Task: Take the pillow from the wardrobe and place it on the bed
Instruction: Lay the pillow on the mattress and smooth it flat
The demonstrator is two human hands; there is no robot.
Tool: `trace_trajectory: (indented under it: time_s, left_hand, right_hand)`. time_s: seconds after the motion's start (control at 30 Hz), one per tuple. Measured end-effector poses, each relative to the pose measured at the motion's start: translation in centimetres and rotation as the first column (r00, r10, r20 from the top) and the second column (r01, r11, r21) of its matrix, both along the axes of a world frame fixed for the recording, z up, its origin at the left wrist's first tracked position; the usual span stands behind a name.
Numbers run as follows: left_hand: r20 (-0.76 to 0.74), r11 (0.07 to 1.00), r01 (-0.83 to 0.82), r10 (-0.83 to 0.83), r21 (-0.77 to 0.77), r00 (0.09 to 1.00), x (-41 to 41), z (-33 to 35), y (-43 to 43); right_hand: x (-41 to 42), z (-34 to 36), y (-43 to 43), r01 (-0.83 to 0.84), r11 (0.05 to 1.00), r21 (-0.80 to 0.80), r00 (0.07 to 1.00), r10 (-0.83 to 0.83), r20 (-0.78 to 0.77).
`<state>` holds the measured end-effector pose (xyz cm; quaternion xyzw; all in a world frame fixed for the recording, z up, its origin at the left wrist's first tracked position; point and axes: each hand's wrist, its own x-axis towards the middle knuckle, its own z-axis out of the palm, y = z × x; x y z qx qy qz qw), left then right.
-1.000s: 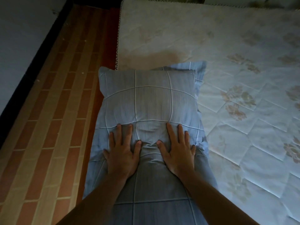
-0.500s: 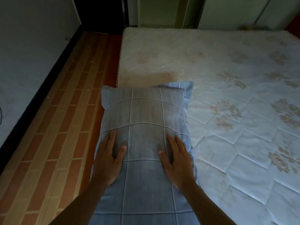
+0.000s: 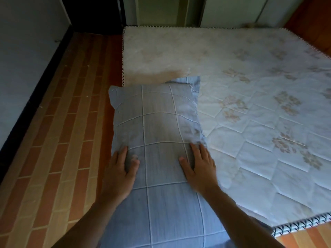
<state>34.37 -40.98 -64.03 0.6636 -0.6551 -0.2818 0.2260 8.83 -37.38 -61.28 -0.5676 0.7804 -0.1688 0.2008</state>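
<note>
My left hand (image 3: pixel 119 173) and right hand (image 3: pixel 200 169) lie flat, fingers spread, on the pillow (image 3: pixel 157 133) at lower centre, along the bed (image 3: pixel 259 122)'s left edge. Placing step; next I'd lift off.

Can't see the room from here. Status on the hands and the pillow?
Left hand and right hand flat on the pillow, not gripping. Pillow lies along the left edge of the bed. Nothing in the way.

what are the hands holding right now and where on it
Both hands lie flat on the blue checked pillow: left hand at its left edge, right hand at its right edge. Fingers are spread, pressing on it, not closed around it.
</note>
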Motion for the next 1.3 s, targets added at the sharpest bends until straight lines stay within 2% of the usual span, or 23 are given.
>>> trace_trajectory:
  time_s: [0.07,0.2,0.3,0.43,0.57,0.77,0.9,1.0,1.1,1.2,1.3]
  left_hand:
    - [-0.009,1.000,0.014,-0.014,0.022,1.000,1.0,-0.1,2.2]
    - [0.006,0.968,-0.049,0.049,0.247,0.999,1.9,-0.9,5.0]
    - [0.015,0.936,-0.108,0.109,0.335,0.994,1.8,-1.4,6.9]
    - [-0.005,0.939,-0.159,0.169,0.305,0.986,0.3,-0.8,8.4]
    - [0.084,0.971,-0.155,0.142,0.184,0.986,-3.3,0.1,9.4]
    - [0.035,0.969,-0.168,0.164,0.183,0.986,-4.7,0.2,10.8]
    - [-0.058,0.987,-0.060,0.069,0.150,0.996,-4.0,0.9,8.7]
    - [-0.022,0.985,0.018,-0.014,0.172,1.000,-3.8,1.8,7.2]
    - [-0.056,0.968,0.025,-0.011,0.248,0.998,-3.0,1.5,6.9]
    - [-0.096,0.942,0.029,0.003,0.335,0.995,-1.5,1.3,5.7]
    - [-0.069,0.940,0.150,-0.135,0.306,0.988,0.2,1.7,3.0]
  right_hand:
    - [0.3,0.4,2.7,0.066,0.996,0.058,0.998,-0.067,0.021]
    - [0.5,0.8,6.3,0.179,0.977,0.119,0.983,-0.184,0.028]
    - [0.2,0.5,7.9,0.273,0.948,0.166,0.959,-0.281,0.026]
    - [-0.5,0.1,8.3,0.278,0.941,0.191,0.954,-0.294,0.058]
    - [-3.5,0.3,7.2,0.289,0.939,0.188,0.952,-0.303,0.049]
    - [-4.5,-0.2,7.9,0.247,0.949,0.197,0.962,-0.264,0.068]
    - [-3.5,-1.1,9.2,0.293,0.939,0.180,0.942,-0.316,0.114]
    - [-3.3,-1.4,9.7,0.335,0.924,0.183,0.922,-0.361,0.137]
    - [-3.1,-0.9,8.8,0.346,0.916,0.204,0.925,-0.369,0.087]
    - [-1.0,0.0,6.9,0.427,0.895,0.130,0.903,-0.429,-0.016]
    - [2.2,1.8,3.9,0.453,0.891,0.033,0.887,-0.446,-0.119]
